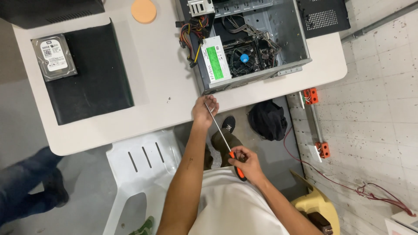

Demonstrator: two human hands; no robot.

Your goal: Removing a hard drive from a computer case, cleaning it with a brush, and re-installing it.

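Right hand (pixel 246 162) clamped on the orange handle of a long screwdriver (pixel 222 135), left hand (pixel 204 109) pinching its tip at the desk (pixel 152 87) edge, just below the open computer case (pixel 252 43).

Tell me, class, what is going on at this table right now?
A person stands at a white table with an open computer case lying on it. Their right hand grips the orange handle of a long screwdriver, while the left hand steadies its tip against the case's near edge. Inside the case sit a power supply and a motherboard. A hard drive rests on a black mat to the left, beside a round orange pad.
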